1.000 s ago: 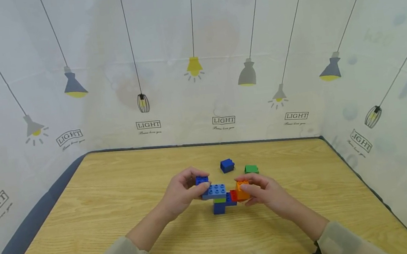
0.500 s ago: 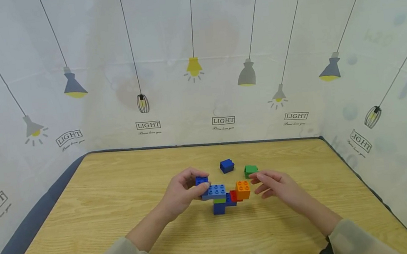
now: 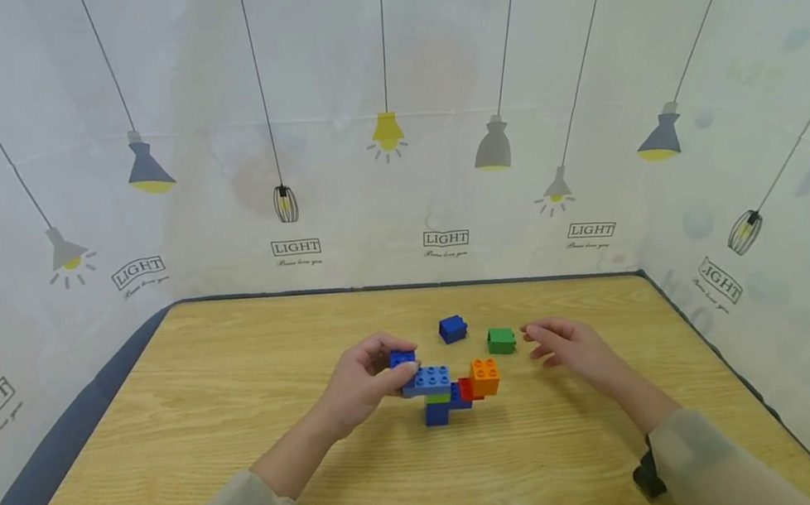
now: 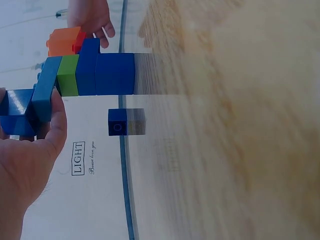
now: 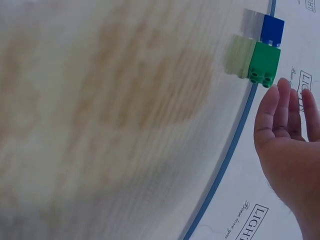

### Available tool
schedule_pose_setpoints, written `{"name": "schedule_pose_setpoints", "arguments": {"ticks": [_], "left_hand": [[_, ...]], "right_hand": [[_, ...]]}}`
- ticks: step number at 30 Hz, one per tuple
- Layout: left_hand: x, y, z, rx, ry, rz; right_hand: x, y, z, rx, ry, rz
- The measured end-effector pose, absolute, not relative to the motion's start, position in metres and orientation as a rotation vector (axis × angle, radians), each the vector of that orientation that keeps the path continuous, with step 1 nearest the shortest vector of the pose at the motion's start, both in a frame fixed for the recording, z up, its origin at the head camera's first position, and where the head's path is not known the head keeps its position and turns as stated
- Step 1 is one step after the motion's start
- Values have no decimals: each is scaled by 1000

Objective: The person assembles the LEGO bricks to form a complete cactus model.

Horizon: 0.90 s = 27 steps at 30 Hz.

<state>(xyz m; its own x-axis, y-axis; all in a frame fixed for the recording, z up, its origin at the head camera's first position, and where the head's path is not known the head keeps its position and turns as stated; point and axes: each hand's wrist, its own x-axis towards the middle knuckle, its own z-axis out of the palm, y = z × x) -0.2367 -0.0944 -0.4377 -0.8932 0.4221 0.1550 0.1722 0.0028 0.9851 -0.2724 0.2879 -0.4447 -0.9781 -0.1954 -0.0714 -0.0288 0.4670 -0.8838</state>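
A structure of toy building bricks stands on the table: a dark blue brick at the bottom, a green layer, a light blue brick across it. On its right side a red brick carries an orange brick. My left hand grips the structure's left end, thumb and fingers about the dark blue brick on top. My right hand hovers just right of a loose green brick, apart from it, fingers extended with nothing between them.
Behind the structure lies a loose dark blue brick, to the left of the green one. The wooden table ends at a dark blue edge, with a lamp-printed sheet rising behind and at both sides.
My right hand has let go of the orange brick and moved right and away, to beside the green brick. The orange brick stays on the structure. My left hand has kept its hold.
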Motion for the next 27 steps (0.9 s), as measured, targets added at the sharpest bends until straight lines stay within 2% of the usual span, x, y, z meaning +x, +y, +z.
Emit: {"name": "schedule_pose_setpoints", "arguments": {"ticks": [18, 27], "left_hand": [[-236, -94, -437, 627, 2073, 2004], [-237, -94, -437, 611, 2072, 1998]], "right_hand": [[-308, 281, -456, -261, 2621, -1272], [-315, 277, -461, -288, 2637, -1211]]}}
